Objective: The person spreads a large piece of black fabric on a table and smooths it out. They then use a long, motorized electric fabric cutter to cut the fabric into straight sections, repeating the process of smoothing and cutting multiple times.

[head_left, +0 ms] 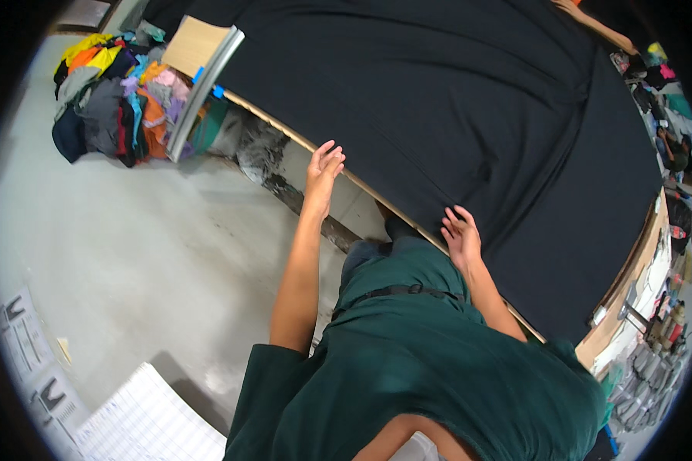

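Note:
A wide sheet of black fabric (423, 100) lies over the table, with creases running across its right half. My left hand (324, 175) is at the table's near edge (380, 201), fingers loosely bent and apart, with nothing visible in it. Farther right, my right hand (462, 238) rests at the fabric's near border, its fingers spread and slightly curled. The fingertips seem to touch the cloth, but I see no grip on it.
At the far left, a metal rail (204, 96) and a wooden board (194, 46) stand at the table's end, beside a pile of coloured cloth (115, 100). Another person's arm (603, 29) reaches over the far right. Gridded paper (150, 422) is at lower left; a clamp (630, 311) is at right.

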Motion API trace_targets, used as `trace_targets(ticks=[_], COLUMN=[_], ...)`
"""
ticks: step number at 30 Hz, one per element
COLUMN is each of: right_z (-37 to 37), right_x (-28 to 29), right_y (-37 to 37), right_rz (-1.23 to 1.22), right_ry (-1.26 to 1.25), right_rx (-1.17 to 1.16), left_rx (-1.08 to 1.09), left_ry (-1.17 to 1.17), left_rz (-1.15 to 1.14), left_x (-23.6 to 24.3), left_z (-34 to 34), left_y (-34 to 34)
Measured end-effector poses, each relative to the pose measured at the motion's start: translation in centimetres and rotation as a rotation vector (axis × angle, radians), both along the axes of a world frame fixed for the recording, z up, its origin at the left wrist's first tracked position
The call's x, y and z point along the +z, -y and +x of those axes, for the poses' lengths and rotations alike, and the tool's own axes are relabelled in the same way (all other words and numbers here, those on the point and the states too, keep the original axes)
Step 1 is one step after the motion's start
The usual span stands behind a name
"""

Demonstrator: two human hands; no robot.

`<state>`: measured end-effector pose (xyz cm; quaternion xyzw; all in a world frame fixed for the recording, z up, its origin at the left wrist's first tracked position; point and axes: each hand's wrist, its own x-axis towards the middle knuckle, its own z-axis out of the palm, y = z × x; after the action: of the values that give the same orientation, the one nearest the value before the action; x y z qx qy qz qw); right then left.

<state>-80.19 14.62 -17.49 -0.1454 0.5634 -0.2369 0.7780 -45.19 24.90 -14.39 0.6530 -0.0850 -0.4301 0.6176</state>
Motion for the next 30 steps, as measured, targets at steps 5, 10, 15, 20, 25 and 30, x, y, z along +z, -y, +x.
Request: trace_targets(ticks=[5,10,15,20,25,30], right_z=[1.6,3.4,5.3,8.1,8.3,6.9], right_x=[-0.7,-3.4,-3.5,-4.6,-5.7,-4.4], right_y=[-1.0,-1.6,-1.7,-0.5,-0.3,-2.1], right_rz=[-0.034,-0.327,-0.35,-0.432,-0.257,-0.286], right_ry=[-0.063,-0.333,-0.306,-0.43,-0.799,-0.845], right_rx=[-0.316,-0.534,-0.837,-0.81,-1.007,-1.05], left_rx=[0.144,0.318,0.385,0.262,0.045,-0.035], left_ry=[-0.161,-0.131,0.024,-0.011,-0.185,0.422], left_rz=[-0.117,-0.189,0.082,0.156,0.055,0.045], left_x=[-3.2,-6.9,-10.1,-10.4,-8.7,-6.3], left_z=[12.5,29.0,41.7,50.6,56.4,59.5], left_y=[5.8,13.3,19.2,22.8,25.2,25.4])
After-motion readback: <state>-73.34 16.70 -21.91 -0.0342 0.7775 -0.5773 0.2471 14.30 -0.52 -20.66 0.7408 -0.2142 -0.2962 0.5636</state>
